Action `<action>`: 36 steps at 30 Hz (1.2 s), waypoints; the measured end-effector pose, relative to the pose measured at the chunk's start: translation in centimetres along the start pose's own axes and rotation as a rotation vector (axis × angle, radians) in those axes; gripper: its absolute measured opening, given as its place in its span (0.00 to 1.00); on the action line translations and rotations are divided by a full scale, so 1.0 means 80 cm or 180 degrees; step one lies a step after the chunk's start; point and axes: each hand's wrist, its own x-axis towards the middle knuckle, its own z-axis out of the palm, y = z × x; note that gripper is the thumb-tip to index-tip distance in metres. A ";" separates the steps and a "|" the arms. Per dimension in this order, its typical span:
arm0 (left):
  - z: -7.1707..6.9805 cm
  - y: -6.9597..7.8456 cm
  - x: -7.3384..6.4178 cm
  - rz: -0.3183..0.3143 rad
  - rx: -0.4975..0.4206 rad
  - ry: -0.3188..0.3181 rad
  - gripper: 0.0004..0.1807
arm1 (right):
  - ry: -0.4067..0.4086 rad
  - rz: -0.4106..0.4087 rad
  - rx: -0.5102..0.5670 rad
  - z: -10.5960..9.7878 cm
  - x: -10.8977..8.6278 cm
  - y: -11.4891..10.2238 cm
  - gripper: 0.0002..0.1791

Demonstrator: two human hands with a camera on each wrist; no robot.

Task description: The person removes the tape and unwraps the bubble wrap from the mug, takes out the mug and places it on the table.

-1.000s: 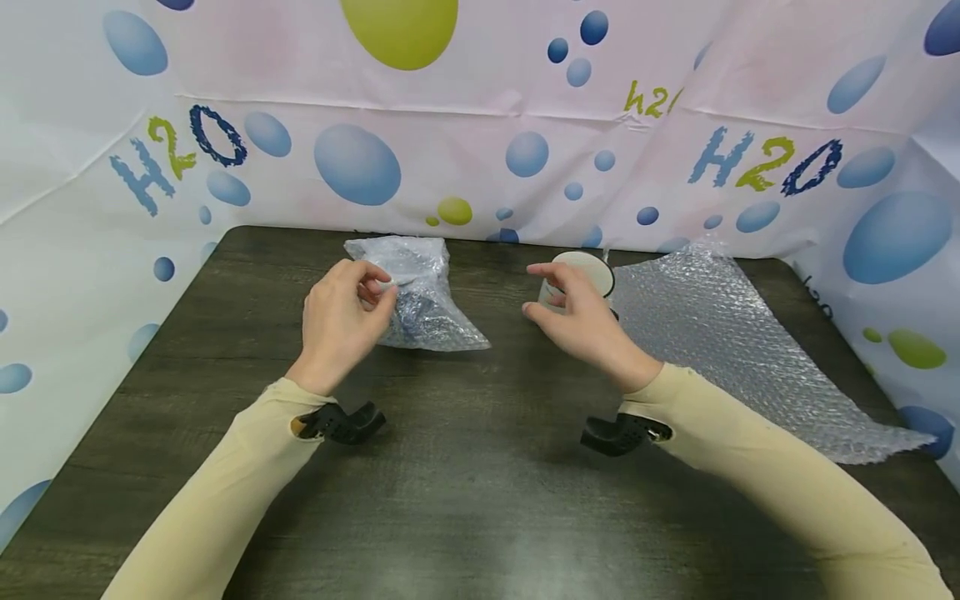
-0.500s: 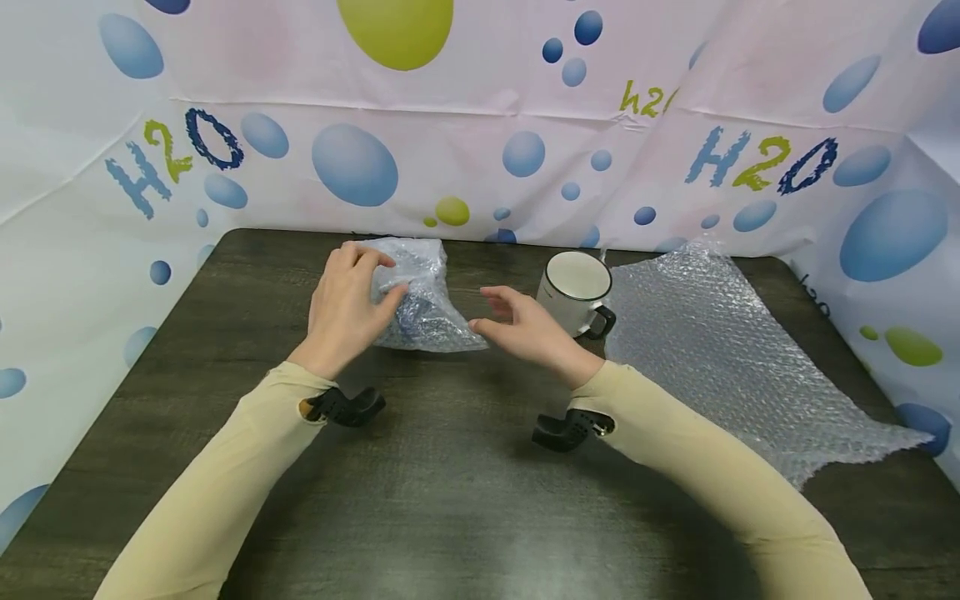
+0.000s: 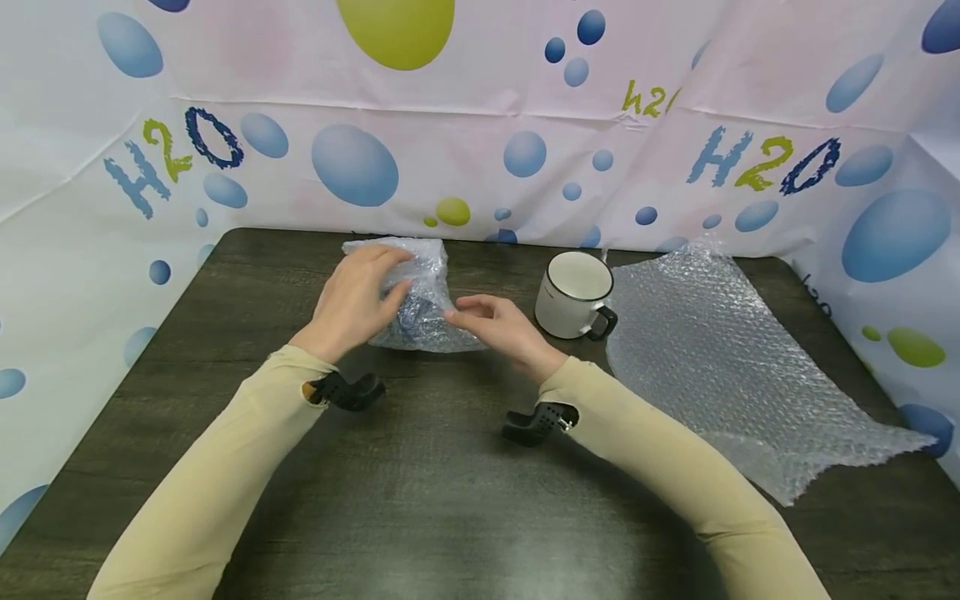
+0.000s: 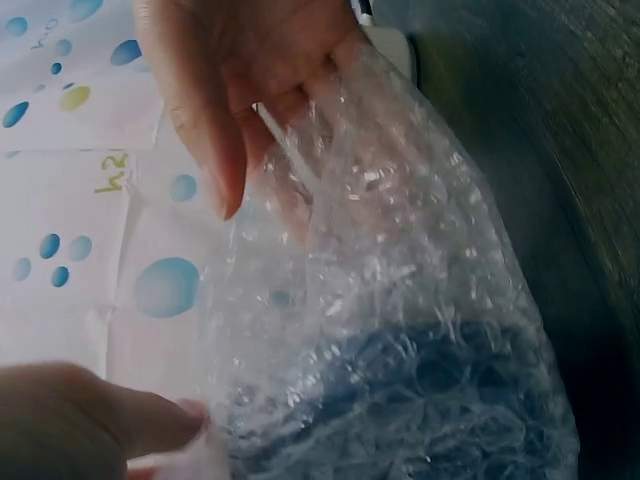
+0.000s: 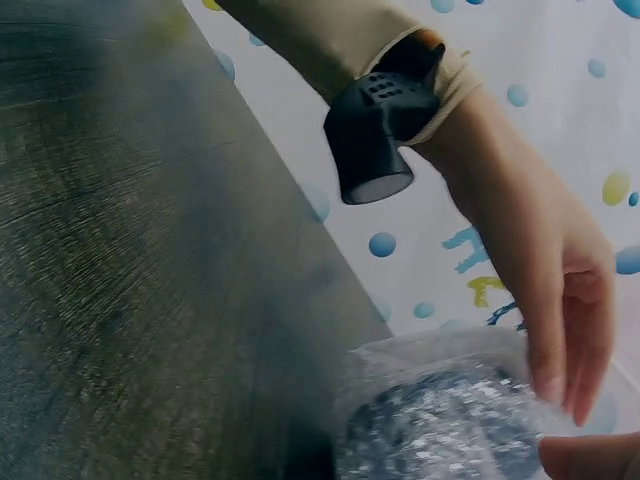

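A bundle of bubble wrap (image 3: 427, 321) lies at the back left of the table, with something dark blue inside whose kind I cannot make out. My left hand (image 3: 354, 292) is over its left side, fingers loosely bent; in the right wrist view the left fingers (image 5: 560, 340) hang nearly straight at the wrap. My right hand (image 3: 504, 329) has come to the bundle's right corner. In the left wrist view, the right hand's fingers (image 4: 285, 130) show behind the clear wrap while its thumb hangs apart from them. The left thumb (image 4: 160, 420) reaches the wrap's edge.
A white mug (image 3: 567, 304) with a black rim and handle stands right of the bundle. A large sheet of bubble wrap (image 3: 720, 358) lies flat on the right of the dark wooden table (image 3: 420, 508). A printed cloth (image 3: 465, 108) hangs behind.
My right hand has moved left from the mug to the bundle's right corner, uncovering the mug. My left hand has shifted slightly right over the bundle, its fingers a little more spread.
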 end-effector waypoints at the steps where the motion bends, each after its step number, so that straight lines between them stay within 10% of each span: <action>1: 0.001 -0.001 0.001 0.0031 0.0010 -0.0048 0.20 | 0.0008 0.0023 0.0051 0.001 0.002 0.002 0.29; 18: 0.002 -0.008 0.026 0.0711 0.0109 -0.0191 0.15 | -0.0156 0.0111 0.0582 0.015 0.009 0.007 0.33; 36: 0.004 0.006 0.037 0.0435 0.0266 -0.0216 0.08 | 0.0037 -0.0063 0.0432 0.014 0.015 0.016 0.26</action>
